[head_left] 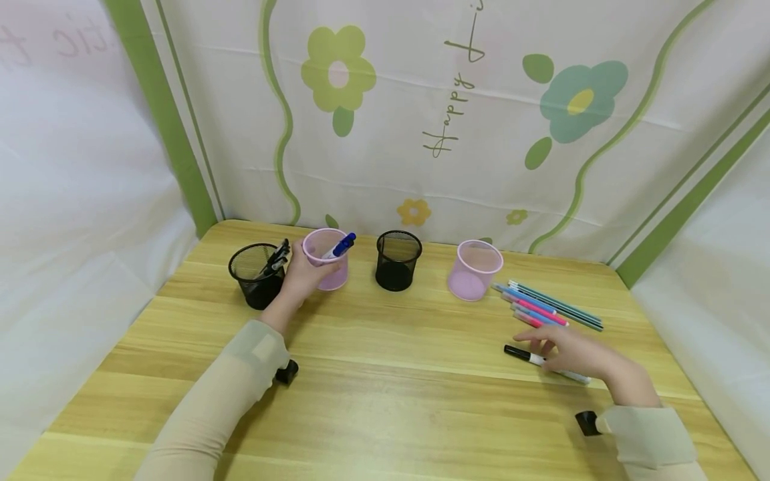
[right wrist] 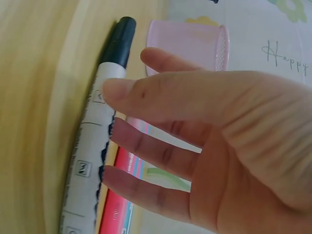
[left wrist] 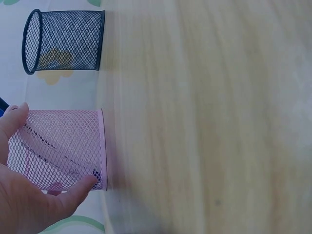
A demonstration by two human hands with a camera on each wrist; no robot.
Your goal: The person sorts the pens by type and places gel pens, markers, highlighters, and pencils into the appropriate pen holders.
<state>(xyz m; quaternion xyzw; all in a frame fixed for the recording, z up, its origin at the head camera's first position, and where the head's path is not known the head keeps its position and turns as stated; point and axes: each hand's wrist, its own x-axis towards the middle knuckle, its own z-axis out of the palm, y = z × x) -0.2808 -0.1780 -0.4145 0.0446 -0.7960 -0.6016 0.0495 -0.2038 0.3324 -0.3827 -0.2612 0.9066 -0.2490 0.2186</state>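
My left hand holds a pink mesh pen cup by its side, thumb and fingers around the wall. Blue-capped pens lean inside that cup, which stands upright on the table. In the left wrist view, the thumb lies low on the pink mesh. My right hand hovers at a white marker with a black cap lying on the table. The right wrist view shows the thumb over the marker's white barrel, with the fingers extended and spread beside it; whether they touch it I cannot tell.
A black mesh cup with black pens stands at the left. Another black cup and a second pink cup stand along the back. Pink and blue pens and teal pencils lie at the right. A printed curtain hangs behind.
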